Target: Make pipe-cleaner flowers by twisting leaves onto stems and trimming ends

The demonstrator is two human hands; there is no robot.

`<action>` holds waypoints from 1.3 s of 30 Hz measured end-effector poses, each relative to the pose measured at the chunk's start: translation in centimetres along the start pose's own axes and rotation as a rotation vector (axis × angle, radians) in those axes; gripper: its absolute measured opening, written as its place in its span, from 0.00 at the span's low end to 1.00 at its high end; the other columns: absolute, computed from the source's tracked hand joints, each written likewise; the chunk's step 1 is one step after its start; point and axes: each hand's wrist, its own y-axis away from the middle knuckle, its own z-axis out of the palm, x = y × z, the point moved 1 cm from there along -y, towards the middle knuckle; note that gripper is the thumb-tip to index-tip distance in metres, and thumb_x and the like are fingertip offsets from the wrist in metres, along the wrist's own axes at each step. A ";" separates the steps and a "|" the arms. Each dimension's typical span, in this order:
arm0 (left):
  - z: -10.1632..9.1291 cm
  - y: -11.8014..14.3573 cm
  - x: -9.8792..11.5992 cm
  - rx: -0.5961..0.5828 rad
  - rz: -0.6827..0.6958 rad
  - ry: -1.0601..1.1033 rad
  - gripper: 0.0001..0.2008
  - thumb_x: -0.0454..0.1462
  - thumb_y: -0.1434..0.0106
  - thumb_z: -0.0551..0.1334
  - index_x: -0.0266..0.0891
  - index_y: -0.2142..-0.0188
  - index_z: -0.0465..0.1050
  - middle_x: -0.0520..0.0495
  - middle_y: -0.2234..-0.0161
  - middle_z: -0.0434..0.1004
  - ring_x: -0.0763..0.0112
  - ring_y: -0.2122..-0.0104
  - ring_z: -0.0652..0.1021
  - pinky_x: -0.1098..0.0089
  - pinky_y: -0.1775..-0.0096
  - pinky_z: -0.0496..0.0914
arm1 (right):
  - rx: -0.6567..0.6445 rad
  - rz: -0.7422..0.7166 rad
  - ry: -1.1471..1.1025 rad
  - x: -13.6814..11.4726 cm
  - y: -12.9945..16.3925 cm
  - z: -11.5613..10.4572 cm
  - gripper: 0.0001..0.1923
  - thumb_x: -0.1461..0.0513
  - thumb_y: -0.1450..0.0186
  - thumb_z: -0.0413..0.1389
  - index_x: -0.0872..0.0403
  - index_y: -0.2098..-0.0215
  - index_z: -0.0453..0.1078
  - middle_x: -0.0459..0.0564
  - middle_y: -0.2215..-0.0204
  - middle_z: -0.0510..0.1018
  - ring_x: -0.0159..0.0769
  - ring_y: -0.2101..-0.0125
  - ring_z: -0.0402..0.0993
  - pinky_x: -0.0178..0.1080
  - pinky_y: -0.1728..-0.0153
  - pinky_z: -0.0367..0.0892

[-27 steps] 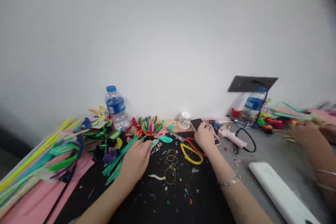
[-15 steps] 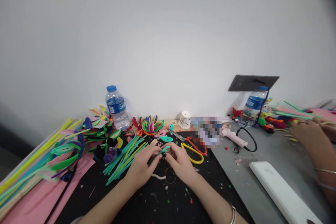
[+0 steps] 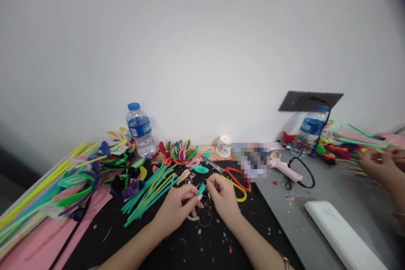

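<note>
My left hand (image 3: 181, 206) is closed, its thumb and fingers pinching a short teal pipe cleaner piece (image 3: 201, 188) above the black mat. My right hand (image 3: 223, 197) pinches at the upper end of that same piece; the fingertips partly hide it. Under the hands lie a thin brown wire-like ring (image 3: 206, 216) and a cream strip (image 3: 193, 218). Just beyond are a teal loop (image 3: 200, 169), a pink-and-yellow petal shape (image 3: 183, 176) and scissors (image 3: 215, 166), with red and yellow loops at their handle end.
Teal and yellow pipe cleaners (image 3: 148, 196) lie left of my hands. Colourful pipe cleaner flowers (image 3: 180, 152), a water bottle (image 3: 140, 130) and a paper cup (image 3: 223, 147) stand along the wall. Rightward are a pink glue gun (image 3: 286, 169), a white box (image 3: 340, 234) and another person's hands (image 3: 379, 164).
My hands have drawn slightly apart and the teal piece now shows between them. The right hand has shifted right, the left a little lower. The other person's hands moved right in view.
</note>
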 end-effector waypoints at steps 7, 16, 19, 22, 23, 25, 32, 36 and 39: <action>0.3 -0.2 -0.1 -0.083 -0.154 0.337 0.11 0.42 0.40 0.57 0.35 0.72 0.63 0.47 0.77 0.78 0.76 0.85 0.74 0.79 0.83 0.63 | 0.003 -0.045 0.056 -0.1 0.0 -0.3 0.10 0.62 0.37 0.47 0.54 0.76 0.60 0.41 0.84 0.62 0.28 0.81 0.58 0.31 0.78 0.54; 0.2 0.4 -0.5 -0.412 -0.431 0.842 0.10 0.40 0.42 0.61 0.34 0.71 0.65 0.43 0.79 0.78 0.74 0.86 0.75 0.80 0.85 0.65 | -0.099 -0.037 0.127 -0.1 0.3 0.0 0.11 0.63 0.36 0.47 0.54 0.77 0.59 0.40 0.84 0.62 0.28 0.82 0.59 0.31 0.78 0.53; -0.2 0.2 -0.9 -0.436 -0.455 0.841 0.10 0.39 0.43 0.61 0.33 0.72 0.66 0.43 0.80 0.78 0.74 0.87 0.74 0.80 0.86 0.65 | -0.147 0.008 0.074 0.1 0.2 0.1 0.10 0.63 0.37 0.47 0.54 0.77 0.60 0.40 0.85 0.62 0.27 0.82 0.58 0.30 0.79 0.53; -0.5 0.1 -0.9 -0.464 -0.471 0.828 0.10 0.39 0.43 0.61 0.32 0.72 0.68 0.43 0.81 0.78 0.74 0.88 0.74 0.81 0.87 0.64 | -0.178 0.032 0.027 0.1 0.1 0.0 0.09 0.63 0.37 0.48 0.54 0.76 0.61 0.39 0.85 0.62 0.27 0.82 0.58 0.30 0.80 0.54; -0.5 0.1 -0.9 -0.476 -0.475 0.828 0.10 0.39 0.43 0.61 0.31 0.72 0.69 0.42 0.81 0.78 0.74 0.88 0.74 0.81 0.87 0.64 | -0.184 0.037 0.010 0.1 0.1 0.0 0.08 0.63 0.37 0.49 0.54 0.74 0.62 0.39 0.84 0.62 0.27 0.82 0.59 0.30 0.80 0.54; -0.6 0.2 -0.7 -0.507 -0.490 0.834 0.10 0.39 0.43 0.61 0.31 0.72 0.70 0.42 0.81 0.77 0.74 0.88 0.73 0.81 0.87 0.64 | -0.202 0.048 -0.031 0.0 0.2 -0.1 0.06 0.63 0.38 0.49 0.54 0.73 0.63 0.39 0.84 0.62 0.27 0.82 0.59 0.30 0.80 0.54; -0.8 0.2 -0.5 -0.549 -0.535 0.883 0.09 0.38 0.45 0.62 0.33 0.71 0.68 0.44 0.81 0.77 0.70 0.84 0.76 0.78 0.85 0.67 | -0.278 0.094 -0.062 0.0 0.3 0.2 0.14 0.60 0.36 0.47 0.55 0.79 0.60 0.40 0.86 0.62 0.26 0.83 0.58 0.29 0.80 0.54; -0.4 0.1 -0.8 -0.485 -0.491 0.755 0.10 0.40 0.44 0.61 0.35 0.70 0.63 0.42 0.76 0.79 0.71 0.85 0.75 0.80 0.86 0.63 | -0.218 0.096 -0.003 0.5 0.1 0.1 0.13 0.60 0.37 0.48 0.55 0.78 0.61 0.39 0.87 0.61 0.27 0.84 0.58 0.30 0.80 0.54; 0.3 0.1 -0.8 -0.392 -0.414 0.630 0.12 0.43 0.43 0.60 0.36 0.70 0.62 0.43 0.75 0.79 0.72 0.86 0.75 0.81 0.87 0.59 | -0.162 0.096 -0.008 0.7 0.0 -0.1 0.11 0.60 0.37 0.49 0.55 0.77 0.62 0.40 0.86 0.62 0.27 0.84 0.58 0.30 0.81 0.55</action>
